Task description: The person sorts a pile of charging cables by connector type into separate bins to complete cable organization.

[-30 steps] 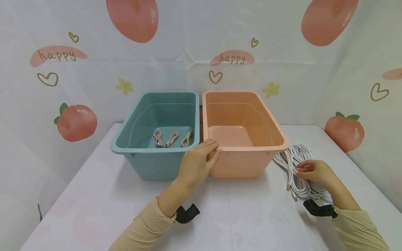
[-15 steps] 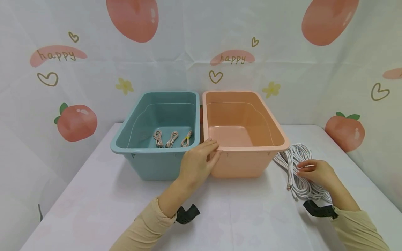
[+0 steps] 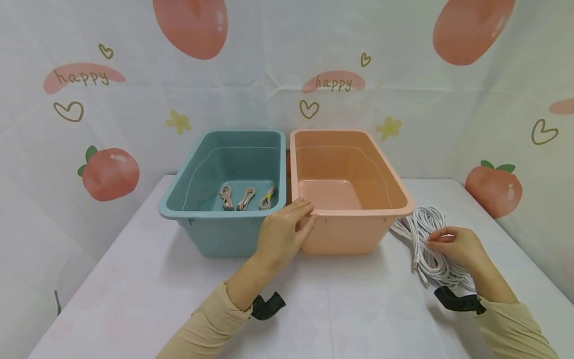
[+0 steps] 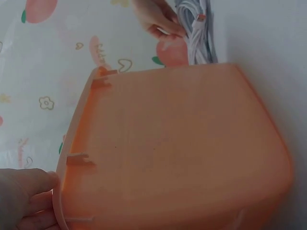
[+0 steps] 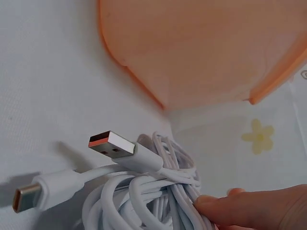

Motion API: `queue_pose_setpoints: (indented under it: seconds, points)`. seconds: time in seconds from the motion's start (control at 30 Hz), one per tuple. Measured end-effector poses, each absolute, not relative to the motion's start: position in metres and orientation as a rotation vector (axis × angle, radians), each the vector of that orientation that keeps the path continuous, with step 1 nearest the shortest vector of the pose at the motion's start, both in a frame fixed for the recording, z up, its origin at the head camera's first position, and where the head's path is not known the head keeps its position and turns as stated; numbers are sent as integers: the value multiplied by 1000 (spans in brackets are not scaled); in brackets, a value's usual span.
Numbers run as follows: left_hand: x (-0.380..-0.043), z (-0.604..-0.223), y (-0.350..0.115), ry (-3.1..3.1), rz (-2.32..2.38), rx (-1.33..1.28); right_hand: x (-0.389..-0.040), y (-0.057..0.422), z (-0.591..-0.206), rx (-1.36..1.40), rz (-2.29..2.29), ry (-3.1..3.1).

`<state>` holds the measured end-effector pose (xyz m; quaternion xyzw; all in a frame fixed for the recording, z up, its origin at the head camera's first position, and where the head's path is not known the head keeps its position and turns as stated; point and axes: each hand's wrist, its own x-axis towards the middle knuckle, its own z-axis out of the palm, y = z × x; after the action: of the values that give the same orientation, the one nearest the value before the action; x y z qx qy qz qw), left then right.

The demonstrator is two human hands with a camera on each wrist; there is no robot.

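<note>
My left hand [image 3: 280, 234] grips the front rim of the orange plastic bin [image 3: 345, 232] near its left corner. In the left wrist view, the thumb and fingers [image 4: 36, 189] lie on opposite sides of that rim. To the right of the bin, my right hand [image 3: 459, 247] pinches a coiled white USB cable [image 3: 432, 271], part of a pile of white cables on the table. The right wrist view shows its USB-A plug [image 5: 120, 146] and USB-C plug [image 5: 29, 196] close up. How many coils the right fingers hold is hidden.
A teal bin [image 3: 224, 237] stands left of the orange one, holding three small bundled cables [image 3: 245, 199]. Both bins rest on a white-covered table [image 3: 314, 309], in front of a printed backdrop [image 3: 251, 65].
My right hand and the cable's plugs have shifted slightly to the right. The left hand keeps its grip on the orange bin's rim. The camera view has moved a little.
</note>
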<state>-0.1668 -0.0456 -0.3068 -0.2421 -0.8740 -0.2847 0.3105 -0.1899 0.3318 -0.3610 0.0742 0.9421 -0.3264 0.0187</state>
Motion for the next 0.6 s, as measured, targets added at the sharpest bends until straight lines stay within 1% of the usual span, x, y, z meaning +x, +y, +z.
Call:
queue_pose_setpoints:
  seconds: [0.23, 0.47, 0.6]
  points:
    - [-166, -306, -45, -2309, -744, -632, -187, 330, -352, 235, -1052, 2938]
    - [-167, -307, -45, -2299, -733, -634, -188, 331, -344, 298, -1153, 2893]
    - [-168, -309, -45, -2293, -721, -632, -188, 332, -341, 255, -1216, 2912]
